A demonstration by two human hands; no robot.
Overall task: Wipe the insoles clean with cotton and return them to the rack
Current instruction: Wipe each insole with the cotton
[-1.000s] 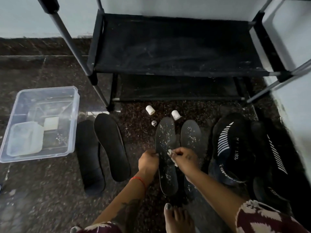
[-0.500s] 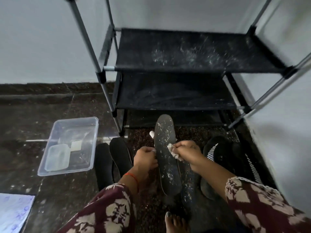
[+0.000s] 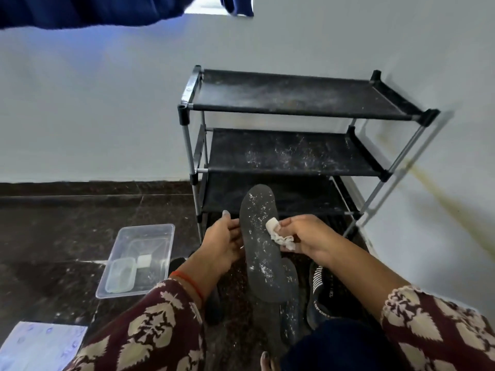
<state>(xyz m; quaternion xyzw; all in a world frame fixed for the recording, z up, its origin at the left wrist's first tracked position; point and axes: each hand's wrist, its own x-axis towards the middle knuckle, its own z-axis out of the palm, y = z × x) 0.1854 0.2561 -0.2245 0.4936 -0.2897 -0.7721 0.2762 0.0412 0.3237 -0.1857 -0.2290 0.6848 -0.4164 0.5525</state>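
Note:
A dark insole (image 3: 261, 245) speckled with white dust is lifted off the floor in front of the rack (image 3: 292, 153), toe end up. My left hand (image 3: 223, 243) holds its left edge, thumb raised. My right hand (image 3: 305, 238) pinches a white cotton piece (image 3: 278, 235) and presses it against the insole's right side. A second dusty insole (image 3: 290, 298) lies on the floor under the lifted one. The black three-shelf rack stands against the white wall, its shelves dusty and bare.
A clear plastic tub (image 3: 139, 259) with a smaller container and a white pad inside sits on the dark floor at left. Black sneakers (image 3: 321, 293) lie at right beneath my arm. A pale sheet (image 3: 40, 346) lies at the bottom left. Dark cloth (image 3: 93, 9) hangs overhead.
The insole has been raised from the floor to chest height with both hands. The view has tilted upward, bringing the whole rack and wall into sight.

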